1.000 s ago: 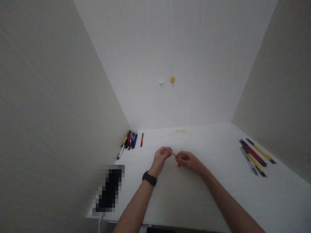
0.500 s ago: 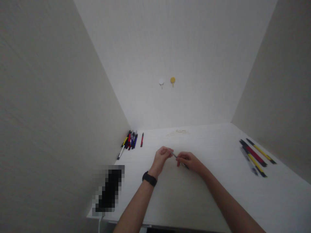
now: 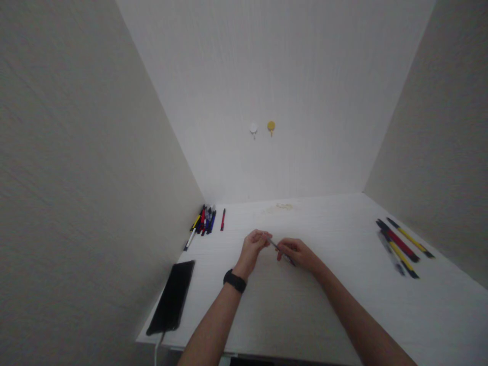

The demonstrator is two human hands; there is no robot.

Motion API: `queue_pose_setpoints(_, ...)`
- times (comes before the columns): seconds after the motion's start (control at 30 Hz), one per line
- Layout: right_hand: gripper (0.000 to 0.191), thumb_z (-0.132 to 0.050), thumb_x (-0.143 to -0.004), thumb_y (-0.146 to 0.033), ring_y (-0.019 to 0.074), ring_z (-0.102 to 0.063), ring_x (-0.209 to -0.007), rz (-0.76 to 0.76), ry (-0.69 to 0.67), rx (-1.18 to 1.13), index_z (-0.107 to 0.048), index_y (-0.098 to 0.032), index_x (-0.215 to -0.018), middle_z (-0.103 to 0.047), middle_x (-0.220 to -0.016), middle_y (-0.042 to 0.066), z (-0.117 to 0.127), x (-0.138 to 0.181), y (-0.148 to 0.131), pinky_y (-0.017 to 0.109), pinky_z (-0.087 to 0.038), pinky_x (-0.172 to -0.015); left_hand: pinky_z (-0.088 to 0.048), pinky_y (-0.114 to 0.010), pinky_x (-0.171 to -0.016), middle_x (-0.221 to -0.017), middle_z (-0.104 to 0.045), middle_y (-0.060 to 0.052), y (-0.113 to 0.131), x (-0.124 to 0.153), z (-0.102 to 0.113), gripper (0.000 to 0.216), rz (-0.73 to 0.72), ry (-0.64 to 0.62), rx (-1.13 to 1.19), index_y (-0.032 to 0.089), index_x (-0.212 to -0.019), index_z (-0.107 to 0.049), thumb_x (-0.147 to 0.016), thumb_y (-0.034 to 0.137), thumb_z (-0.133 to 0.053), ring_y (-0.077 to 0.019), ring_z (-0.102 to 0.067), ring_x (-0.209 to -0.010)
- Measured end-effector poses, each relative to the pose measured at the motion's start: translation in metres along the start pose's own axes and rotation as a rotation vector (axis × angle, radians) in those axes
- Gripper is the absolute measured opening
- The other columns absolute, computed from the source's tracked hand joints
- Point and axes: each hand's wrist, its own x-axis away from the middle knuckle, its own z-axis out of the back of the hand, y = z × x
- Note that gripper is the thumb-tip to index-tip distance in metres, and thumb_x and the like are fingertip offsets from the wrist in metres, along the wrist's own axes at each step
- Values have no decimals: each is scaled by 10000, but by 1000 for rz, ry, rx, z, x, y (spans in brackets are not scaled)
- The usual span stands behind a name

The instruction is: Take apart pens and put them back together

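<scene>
A slim greyish pen [image 3: 273, 244] slants between my two hands above the middle of the white table. Its upper-left end is pinched in the fingertips of my left hand [image 3: 252, 249], which has a black watch on the wrist. Closed round the lower part of the pen is my right hand [image 3: 300, 254]; a darker end shows beneath its fingers. Fine details of the pen are too small to make out.
Several mixed pens [image 3: 204, 219] lie heaped at the back left, with a red pen [image 3: 223, 219] beside them. A black phone [image 3: 171, 297] with a white cable rests front left. More pens [image 3: 400, 241] lie at right. Walls enclose the table; two hooks [image 3: 271, 126] are at the back.
Both hands stay almost in place. The fingers of my right hand have shifted slightly on the pen, and more of its lower end shows.
</scene>
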Motion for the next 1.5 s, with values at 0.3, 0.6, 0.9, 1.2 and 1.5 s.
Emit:
queue_pose_setpoints(0.3, 270, -620, -800, -425, 94, -450, -506, -9, 5, -42, -603, -162, -737, -632, -635, 13, 0, -1, 5, 234, -325, -505, -450, -266, -714, -915, -694, -87, 2, 2, -1, 273, -10, -34, -35, 137, -802, -659, -713, 378, -752, -112, -580, -706)
queue_pose_setpoints(0.6, 279, -608, -805, -416, 80, -394, -465, -34, -43, -72, -644, -155, -712, -604, -590, 5, 2, 2, -2, 228, -279, -466, -440, -269, -693, -892, -689, -85, 3, 3, 0, 254, -31, -78, -99, 136, -802, -645, -736, 365, -732, -119, -568, -689)
queue_pose_setpoints(0.9, 330, -599, -806, -440, 57, -350, -427, -64, -79, -81, -650, -125, -721, -601, -586, 4, 3, 2, -2, 208, -251, -426, -429, -251, -690, -873, -674, -74, 0, 2, 2, 254, -57, -106, -140, 128, -834, -652, -765, 366, -707, -110, -558, -693)
queue_pose_setpoints(1.2, 351, -504, -849, -485, 98, -443, -485, -36, 3, -58, -594, -146, -823, -712, -713, 66, 0, -3, 3, 227, -321, -479, -441, -241, -621, -1113, -652, -130, -5, -2, 1, 408, -7, -81, -174, 154, -1043, -596, -824, 498, -596, -117, -615, -699)
queue_pose_setpoints(1.5, 287, -511, -825, -469, 109, -449, -484, -46, 148, -90, -503, -184, -856, -729, -735, 58, 1, -2, 5, 237, -351, -513, -435, -231, -597, -1060, -643, -125, -14, -6, 8, 462, 21, 78, -116, 148, -1056, -559, -840, 556, -531, -99, -606, -662)
